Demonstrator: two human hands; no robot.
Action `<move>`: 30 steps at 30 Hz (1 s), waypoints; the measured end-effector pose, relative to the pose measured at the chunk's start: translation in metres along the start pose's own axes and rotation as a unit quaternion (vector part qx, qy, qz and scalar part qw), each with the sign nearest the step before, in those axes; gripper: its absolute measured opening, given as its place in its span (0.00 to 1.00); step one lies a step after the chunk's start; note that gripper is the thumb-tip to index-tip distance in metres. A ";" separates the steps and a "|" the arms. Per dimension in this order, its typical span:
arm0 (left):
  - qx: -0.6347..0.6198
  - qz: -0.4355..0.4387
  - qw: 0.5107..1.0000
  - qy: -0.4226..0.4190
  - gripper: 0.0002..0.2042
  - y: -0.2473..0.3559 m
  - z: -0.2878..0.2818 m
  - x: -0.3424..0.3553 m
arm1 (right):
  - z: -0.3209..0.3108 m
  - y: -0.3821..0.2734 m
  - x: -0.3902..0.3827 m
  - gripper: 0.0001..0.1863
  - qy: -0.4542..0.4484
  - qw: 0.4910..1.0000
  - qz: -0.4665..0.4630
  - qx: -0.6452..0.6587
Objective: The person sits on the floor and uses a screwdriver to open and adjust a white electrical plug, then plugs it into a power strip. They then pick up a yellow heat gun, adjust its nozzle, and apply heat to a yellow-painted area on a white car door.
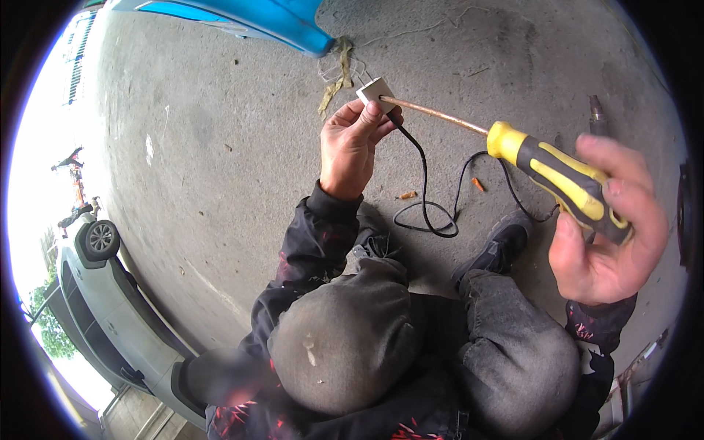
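My left hand (pixel 350 150) pinches a small white plug (pixel 372 94) between thumb and fingers, its two metal prongs pointing up and away. Out of the plug runs a thin black cord (pixel 423 158), which loops on the floor between my feet. A screwdriver (pixel 554 167) with a yellow and black handle reaches across from the right. Its coppery shaft ends at the face of the plug; whether the tip sits in a hole or just touches is too small to tell. My right hand (pixel 616 227) holds the end of the handle loosely, thumb below and fingers above, one finger lifted.
At the top stands a blue plastic body (pixel 293 26), with a tan crumpled strip (pixel 337 84) and thin pale string near it. Small orange-brown bits (pixel 478 185) lie by the cord. A dark tool-like piece (pixel 598 114) is far right. A silver car (pixel 117 308) is at left.
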State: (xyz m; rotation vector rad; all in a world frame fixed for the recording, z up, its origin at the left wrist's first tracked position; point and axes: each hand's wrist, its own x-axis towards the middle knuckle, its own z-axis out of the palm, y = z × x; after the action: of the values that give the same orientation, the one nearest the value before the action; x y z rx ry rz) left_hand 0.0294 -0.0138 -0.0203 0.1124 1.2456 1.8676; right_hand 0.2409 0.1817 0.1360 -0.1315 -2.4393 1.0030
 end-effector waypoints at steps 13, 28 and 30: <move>0.050 0.004 0.999 0.018 0.13 0.000 0.005 -0.001 | 0.002 0.001 0.020 0.22 0.038 0.993 0.086 0.068; 0.052 -0.011 0.998 0.024 0.14 -0.002 0.004 0.001 | -0.006 0.014 0.002 0.22 0.022 0.998 0.058 -0.007; 0.031 -0.007 0.999 0.009 0.14 -0.002 0.006 0.001 | -0.009 0.014 0.000 0.21 0.030 0.999 0.037 0.013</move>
State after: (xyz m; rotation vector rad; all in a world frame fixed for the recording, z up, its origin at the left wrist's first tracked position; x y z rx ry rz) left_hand 0.0325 -0.0088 -0.0193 0.1201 1.3139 1.8212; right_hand 0.2439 0.1975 0.1321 -0.2421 -2.3828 1.0469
